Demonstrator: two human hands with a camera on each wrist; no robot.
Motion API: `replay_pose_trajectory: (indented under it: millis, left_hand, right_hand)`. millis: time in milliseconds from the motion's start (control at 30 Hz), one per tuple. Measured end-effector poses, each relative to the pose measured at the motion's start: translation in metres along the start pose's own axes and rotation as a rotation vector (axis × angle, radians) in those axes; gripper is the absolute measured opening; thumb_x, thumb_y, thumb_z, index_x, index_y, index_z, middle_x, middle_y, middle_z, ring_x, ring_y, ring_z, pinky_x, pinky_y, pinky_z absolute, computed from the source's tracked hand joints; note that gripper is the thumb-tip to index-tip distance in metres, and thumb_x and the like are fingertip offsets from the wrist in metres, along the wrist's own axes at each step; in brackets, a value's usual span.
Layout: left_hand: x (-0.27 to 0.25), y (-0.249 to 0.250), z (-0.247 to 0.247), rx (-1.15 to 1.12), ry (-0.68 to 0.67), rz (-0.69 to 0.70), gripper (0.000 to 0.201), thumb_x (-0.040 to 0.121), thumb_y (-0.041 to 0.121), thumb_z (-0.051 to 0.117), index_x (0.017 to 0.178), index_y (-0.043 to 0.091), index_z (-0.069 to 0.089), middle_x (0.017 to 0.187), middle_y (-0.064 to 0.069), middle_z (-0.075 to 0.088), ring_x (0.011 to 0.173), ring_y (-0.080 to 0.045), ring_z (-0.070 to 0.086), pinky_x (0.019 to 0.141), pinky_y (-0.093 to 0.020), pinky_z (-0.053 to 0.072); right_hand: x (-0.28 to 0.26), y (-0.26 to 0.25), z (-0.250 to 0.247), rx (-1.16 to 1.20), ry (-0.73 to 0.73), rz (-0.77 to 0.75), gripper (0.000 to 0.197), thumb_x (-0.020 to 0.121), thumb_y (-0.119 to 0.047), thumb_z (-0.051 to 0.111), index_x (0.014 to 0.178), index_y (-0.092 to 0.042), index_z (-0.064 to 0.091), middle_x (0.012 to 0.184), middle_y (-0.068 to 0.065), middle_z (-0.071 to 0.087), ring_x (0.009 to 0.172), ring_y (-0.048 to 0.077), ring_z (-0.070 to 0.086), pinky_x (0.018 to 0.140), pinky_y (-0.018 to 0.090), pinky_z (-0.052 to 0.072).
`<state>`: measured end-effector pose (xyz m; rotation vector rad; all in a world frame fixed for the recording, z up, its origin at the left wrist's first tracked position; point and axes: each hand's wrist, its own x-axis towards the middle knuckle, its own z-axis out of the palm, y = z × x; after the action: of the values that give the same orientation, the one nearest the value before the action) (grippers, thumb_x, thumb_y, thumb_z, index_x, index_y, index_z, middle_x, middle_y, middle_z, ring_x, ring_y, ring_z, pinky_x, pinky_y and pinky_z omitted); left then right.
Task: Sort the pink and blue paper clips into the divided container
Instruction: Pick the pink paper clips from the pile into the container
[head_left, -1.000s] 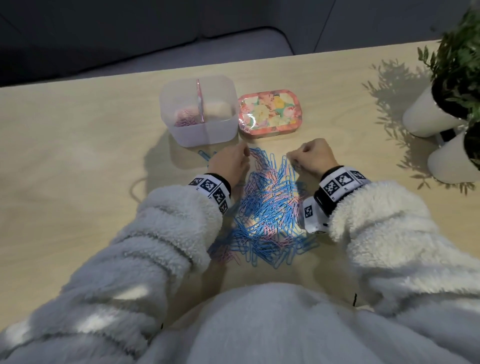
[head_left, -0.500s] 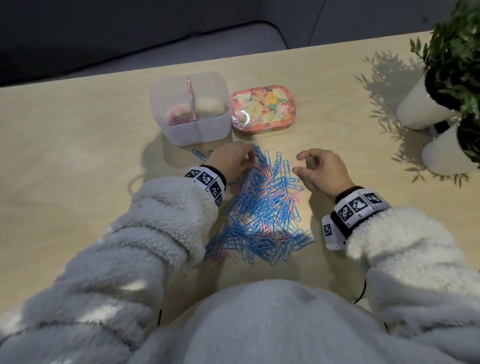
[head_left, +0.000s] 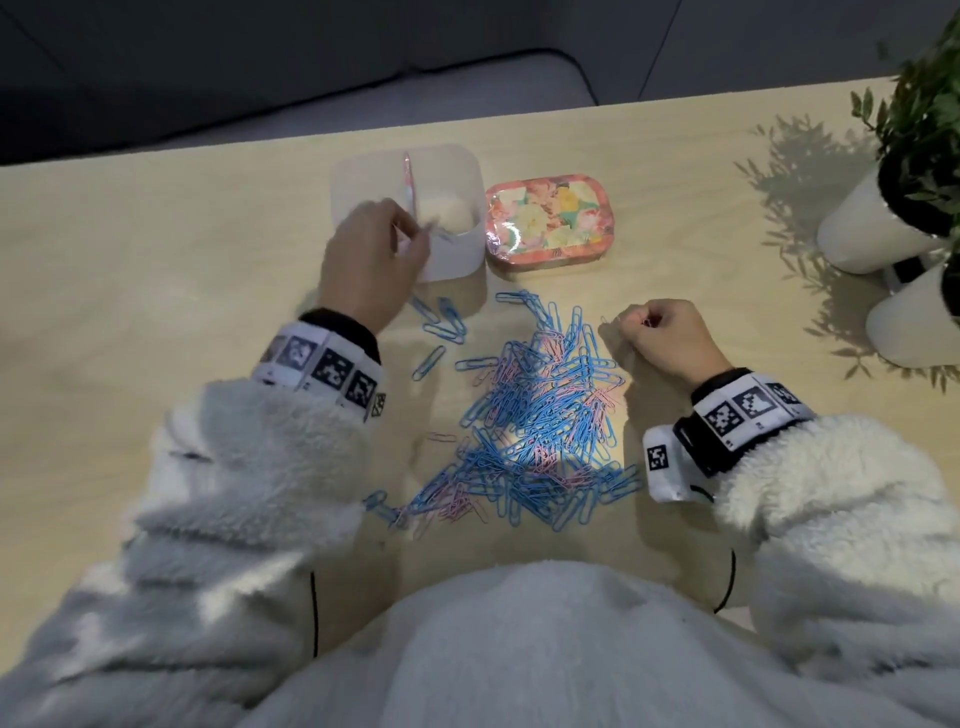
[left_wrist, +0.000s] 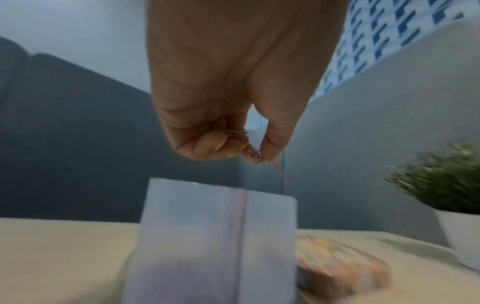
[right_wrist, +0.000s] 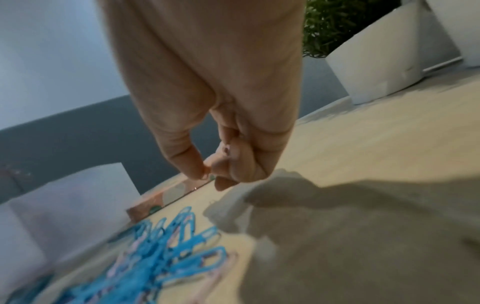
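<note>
A heap of blue and pink paper clips (head_left: 540, 415) lies on the table in front of me. The translucent divided container (head_left: 457, 254) stands beyond it, split by a pink divider (head_left: 410, 182). My left hand (head_left: 418, 236) hovers over the container's near rim beside the divider and pinches a paper clip (left_wrist: 279, 172), which looks pinkish in the left wrist view. The container (left_wrist: 207, 236) sits just below that clip. My right hand (head_left: 631, 325) rests at the heap's right edge, fingers curled, with a pink clip (head_left: 647, 323) tucked inside them; thumb and forefinger (right_wrist: 197, 170) are pressed together.
A floral tin (head_left: 545, 223) lies right of the container, touching it. Two white plant pots (head_left: 883, 223) stand at the table's right edge. A few loose blue clips (head_left: 441, 322) lie between the container and the heap. A dark sofa sits past the far table edge.
My left hand has lifted from the heap's top left and moved up over the container with a clip. My right hand's fingers have curled in tighter, at the heap's right side.
</note>
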<state>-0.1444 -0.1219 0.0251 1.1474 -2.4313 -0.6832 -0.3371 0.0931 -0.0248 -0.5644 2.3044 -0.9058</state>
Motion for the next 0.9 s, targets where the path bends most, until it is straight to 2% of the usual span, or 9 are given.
replay_pose_trajectory:
  millis: [100,233,367,500,567,633,733,833,900]
  left_hand:
    - [0.026,-0.010,-0.016,0.079,0.022,-0.106,0.021,0.087,0.023,0.051,0.093,0.006,0.062,0.096,-0.015,0.063,0.096,-0.030,0.055,0.076,-0.032,0.040]
    - [0.054,-0.017,-0.018,0.179,-0.024,-0.236,0.024,0.085,0.015,0.045,0.094,0.000,0.061,0.101,-0.021,0.063,0.099,-0.036,0.058,0.079,-0.036,0.045]
    - [0.065,-0.017,-0.018,0.134,-0.178,-0.288,0.024,0.084,0.019,0.056,0.103,0.006,0.062,0.109,-0.016,0.063,0.105,-0.033,0.058,0.083,-0.032,0.045]
    - [0.055,-0.023,-0.020,-0.072,-0.118,-0.295,0.035,0.089,0.006,0.036,0.114,0.007,0.060,0.124,-0.016,0.058,0.116,-0.031,0.052,0.100,-0.032,0.043]
    - [0.044,-0.024,-0.023,-0.186,-0.047,-0.264,0.040,0.086,0.000,0.030,0.110,0.005,0.061,0.121,-0.016,0.059,0.115,-0.029,0.052,0.101,-0.036,0.044]
    - [0.028,-0.023,-0.027,-0.239,0.042,-0.212,0.040,0.082,-0.004,0.029,0.102,0.005,0.064,0.111,-0.016,0.062,0.106,-0.028,0.056,0.092,-0.036,0.048]
    - [-0.012,-0.021,-0.024,-0.230,0.106,-0.142,0.035,0.077,-0.004,0.032,0.089,0.005,0.063,0.093,-0.016,0.063,0.090,-0.026,0.056,0.081,-0.031,0.043]
    - [-0.057,-0.023,-0.013,-0.234,-0.018,-0.139,0.028,0.080,-0.006,0.035,0.084,0.006,0.060,0.085,-0.004,0.054,0.083,-0.019,0.050,0.077,-0.028,0.039]
    - [-0.079,-0.030,-0.002,-0.226,-0.152,-0.154,0.028,0.082,-0.008,0.036,0.084,0.005,0.060,0.084,-0.002,0.054,0.084,-0.019,0.052,0.080,-0.031,0.043]
  right_hand:
    - [0.002,-0.010,-0.001,0.204,-0.002,0.038,0.027,0.084,0.003,0.055,0.063,-0.014,0.054,0.055,0.003,0.052,0.029,-0.002,0.044,0.034,0.008,0.034]
    - [0.008,-0.032,0.000,0.375,-0.045,0.050,0.020,0.085,0.005,0.051,0.079,-0.011,0.063,0.044,-0.008,0.058,0.034,-0.001,0.046,0.037,0.015,0.035]
    - [0.008,-0.079,0.007,0.544,-0.209,0.057,0.024,0.086,0.008,0.042,0.076,-0.004,0.059,0.058,0.004,0.057,0.043,0.009,0.048,0.039,0.018,0.038]
    - [0.015,-0.142,0.035,0.693,-0.430,0.049,0.025,0.085,0.004,0.038,0.065,-0.008,0.046,0.060,0.008,0.042,0.044,0.016,0.043,0.040,0.021,0.037]
    - [0.021,-0.170,0.055,0.770,-0.484,0.061,0.027,0.086,0.004,0.034,0.063,-0.009,0.042,0.061,0.007,0.035,0.051,0.016,0.036,0.047,0.021,0.039]
    - [0.023,-0.195,0.079,0.798,-0.511,0.049,0.032,0.085,0.006,0.024,0.059,-0.009,0.036,0.059,0.007,0.027,0.051,0.016,0.027,0.052,0.023,0.030]
    - [0.022,-0.218,0.107,0.689,-0.467,0.041,0.028,0.085,0.005,0.026,0.062,-0.008,0.037,0.064,0.010,0.032,0.054,0.018,0.029,0.056,0.026,0.022]
    - [0.022,-0.215,0.115,0.539,-0.436,-0.007,0.028,0.088,0.004,0.034,0.064,-0.011,0.036,0.062,0.006,0.033,0.047,0.016,0.037,0.044,0.022,0.030]
    - [0.020,-0.207,0.104,0.522,-0.436,-0.054,0.029,0.091,-0.001,0.039,0.066,-0.016,0.042,0.066,0.002,0.042,0.053,0.012,0.044,0.041,0.020,0.039]
